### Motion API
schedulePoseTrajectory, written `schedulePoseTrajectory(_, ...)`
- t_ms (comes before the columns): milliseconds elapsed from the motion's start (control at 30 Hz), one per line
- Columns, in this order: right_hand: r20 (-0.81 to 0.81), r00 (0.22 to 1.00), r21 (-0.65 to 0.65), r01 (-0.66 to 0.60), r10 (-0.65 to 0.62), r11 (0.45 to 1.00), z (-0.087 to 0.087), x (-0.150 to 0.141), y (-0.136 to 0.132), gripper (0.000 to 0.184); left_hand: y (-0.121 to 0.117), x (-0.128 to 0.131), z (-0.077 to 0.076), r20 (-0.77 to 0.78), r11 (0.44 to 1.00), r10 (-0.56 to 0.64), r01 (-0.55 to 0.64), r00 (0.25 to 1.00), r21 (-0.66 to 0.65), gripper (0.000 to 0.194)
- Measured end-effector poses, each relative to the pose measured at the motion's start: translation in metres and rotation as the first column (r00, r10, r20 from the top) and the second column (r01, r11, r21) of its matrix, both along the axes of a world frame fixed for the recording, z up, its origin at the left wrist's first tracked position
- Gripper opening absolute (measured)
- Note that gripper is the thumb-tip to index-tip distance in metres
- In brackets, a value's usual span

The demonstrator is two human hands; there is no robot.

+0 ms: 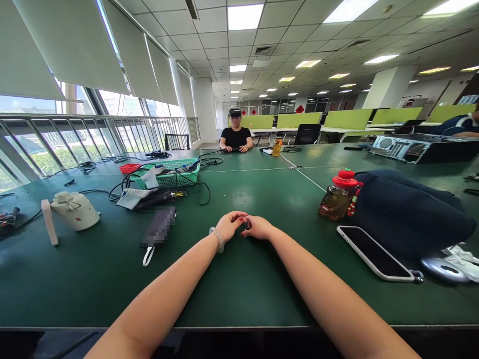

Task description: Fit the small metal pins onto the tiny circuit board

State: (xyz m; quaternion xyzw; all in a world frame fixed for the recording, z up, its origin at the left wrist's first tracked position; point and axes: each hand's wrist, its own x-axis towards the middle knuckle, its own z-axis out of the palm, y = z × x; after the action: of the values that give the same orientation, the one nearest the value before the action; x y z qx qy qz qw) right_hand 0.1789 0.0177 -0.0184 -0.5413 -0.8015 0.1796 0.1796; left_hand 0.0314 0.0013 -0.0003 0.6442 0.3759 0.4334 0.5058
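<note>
My left hand [229, 226] and my right hand [259, 228] meet at the fingertips above the green table [239, 279]. A pale bracelet [217, 239] circles my left wrist. The fingers of both hands are curled and pinched towards each other; a tiny dark spot shows between them, too small to name. Left of the hands lies a power bank-like dark block [160, 225], blurred out, with a white strap [148, 256]. To the right is a phone [376, 253] with a white edge, screen up.
A jar with a red lid [339, 195] stands beside a dark blue bag [407, 209]. Left are a white cup [76, 210], a green basket [175, 174] with cables, and a red box [129, 168]. A person [235, 134] sits opposite; a computer case [415, 147] lies far right.
</note>
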Motion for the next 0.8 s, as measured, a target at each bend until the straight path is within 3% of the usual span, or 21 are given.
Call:
schedulePoseTrajectory(167, -0.086, 0.996, 0.021, -0.01, 0.012, 1.0, -0.002, 0.0, -0.009, 0.01, -0.003, -0.001, -0.007, 0.104, 0.987, -0.101, 0.113, 0.989, -0.117, 0.033)
schedulePoseTrajectory(267, -0.162, 0.987, 0.037, -0.004, 0.01, 0.999, -0.004, 0.0, -0.016, 0.004, 0.0, -0.005, -0.009, 0.075, 0.992, -0.077, 0.084, 0.994, -0.09, 0.034)
schedulePoseTrajectory(433, -0.325, 0.946, -0.025, -0.004, -0.005, 1.0, -0.006, 0.003, -0.016, 0.004, 0.009, -0.015, -0.013, -0.136, 0.995, 0.081, -0.088, 0.987, -0.041, 0.027)
schedulePoseTrajectory(533, -0.449, 0.893, -0.093, -0.017, -0.027, 0.995, -0.006, 0.009, -0.013, 0.009, 0.012, -0.018, -0.013, -0.173, 0.99, 0.129, -0.136, 0.976, -0.033, 0.024)
schedulePoseTrajectory(700, -0.595, 0.802, -0.168, -0.065, -0.049, 0.984, -0.006, 0.015, -0.012, 0.011, 0.011, -0.015, -0.013, -0.151, 0.99, 0.115, -0.126, 0.982, -0.064, 0.02)
schedulePoseTrajectory(800, -0.644, 0.762, -0.179, -0.071, -0.063, 0.981, -0.006, 0.012, -0.013, 0.011, 0.011, -0.012, -0.014, -0.081, 0.994, 0.059, -0.066, 0.995, -0.087, 0.027)
